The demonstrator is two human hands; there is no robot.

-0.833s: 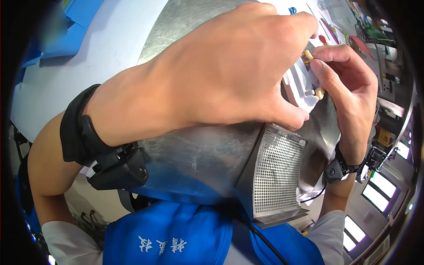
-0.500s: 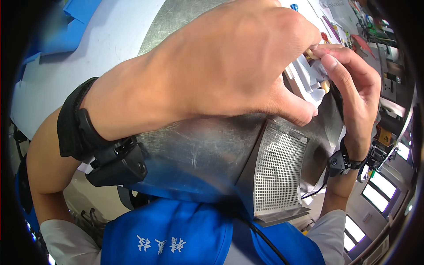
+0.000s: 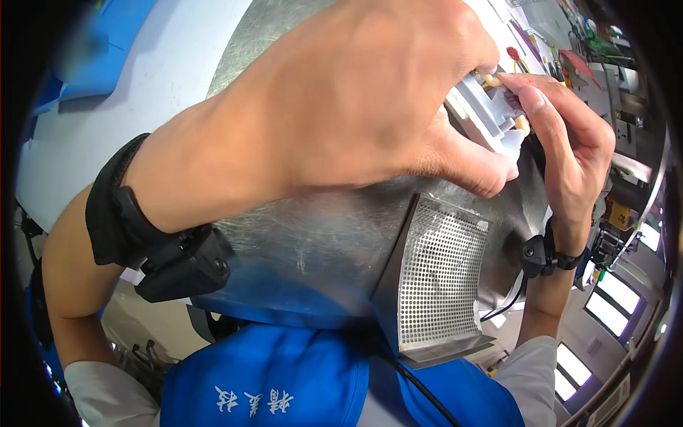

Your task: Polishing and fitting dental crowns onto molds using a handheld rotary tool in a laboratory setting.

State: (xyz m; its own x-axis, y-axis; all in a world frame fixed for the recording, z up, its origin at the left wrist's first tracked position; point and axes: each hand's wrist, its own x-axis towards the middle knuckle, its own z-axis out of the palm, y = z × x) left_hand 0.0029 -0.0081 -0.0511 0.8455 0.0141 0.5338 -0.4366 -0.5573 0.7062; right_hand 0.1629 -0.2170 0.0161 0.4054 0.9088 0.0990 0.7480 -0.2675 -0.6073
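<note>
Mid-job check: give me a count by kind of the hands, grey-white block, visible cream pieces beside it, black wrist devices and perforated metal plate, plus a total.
Hands: 2 (left hand, right hand)
Grey-white block: 1
Cream pieces: 2 (upper piece, lower piece)
Black wrist devices: 2
Perforated metal plate: 1
Total: 8

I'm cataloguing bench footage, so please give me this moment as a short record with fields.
Left hand: the left hand holds a white moulded piece
Right hand: the right hand has its fingers at the upper cream bit; whether they pinch it is unclear
Right edge of piece: lower cream bit
Nearer the body: perforated metal sheet
Surface: scratched metal top
Clothing: blue apron
</note>
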